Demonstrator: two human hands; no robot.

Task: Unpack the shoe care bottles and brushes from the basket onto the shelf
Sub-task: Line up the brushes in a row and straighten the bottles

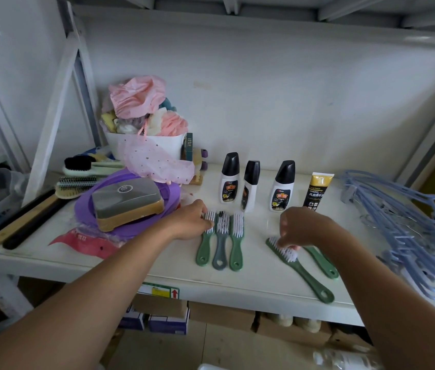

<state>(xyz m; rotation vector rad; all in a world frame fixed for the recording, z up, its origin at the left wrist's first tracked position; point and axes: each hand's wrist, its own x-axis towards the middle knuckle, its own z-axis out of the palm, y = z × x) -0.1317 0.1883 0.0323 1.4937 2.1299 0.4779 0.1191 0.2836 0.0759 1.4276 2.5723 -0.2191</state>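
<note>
Head view, with the shelf (259, 276) read as a dial and 12 o'clock at the back wall.

- **Left hand:** My left hand (192, 222) lies near the centre. Its thumb and curled fingers pinch the bristle head of the left brush (205, 244).
- **Row of three:** This green brush is the first of three lying side by side, handles toward 6 o'clock. The grey brush (220, 247) touches it, and the third brush (236, 243), also green, lies just beside the grey one.
- **Right hand:** At 3 o'clock of this row, my right hand (300, 228) points its fingers down, curled over the head of the far brush (322, 261). That head is hidden, so I read the grip as narrow.
- **Near brush:** The fingertips of that hand also meet the bristles of the near brush (300, 269). It lies slantwise, with its handle toward 5 o'clock at the shelf's front edge.
- **Bottles and tube:** Three bottles (249, 186) stand upright at 12 o'clock of the brushes, with a yellow-and-black tube (317, 192) at their 3 o'clock end.
- **Other items:** Blue hangers (411, 236) are heaped at 3 o'clock. At 9 o'clock a grey-topped box (127, 202) rests on a purple basin (85, 209). A white tub (163, 145) of sponges stands at 11 o'clock.
</note>
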